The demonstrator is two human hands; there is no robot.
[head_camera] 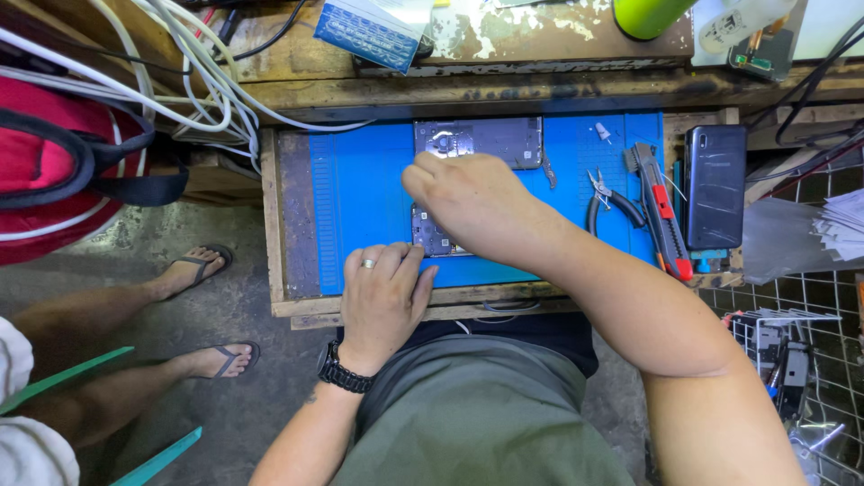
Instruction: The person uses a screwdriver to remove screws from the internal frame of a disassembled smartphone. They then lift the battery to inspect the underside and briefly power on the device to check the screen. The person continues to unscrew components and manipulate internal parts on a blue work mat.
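Opened phone mid-teardown on the blue mat

Left hand (382, 292) pins the opened phone (430, 232) near the desk's front edge, right hand (472, 202) clenched over it; back cover (490, 139) already off, lying at the mat's (360, 189) back edge.

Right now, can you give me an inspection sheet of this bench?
Surface: blue mat on a worn wooden tray.
Job's things: opened phone under both hands; detached back panel above.
Clutter: pliers, utility knife, black phone.
Grips: left hand steadies the opened phone's edge; right hand fisted over it, contents hidden.
Cables: white bundle upper left.
Surroundings: another person's sandalled feet; wire basket on the right.
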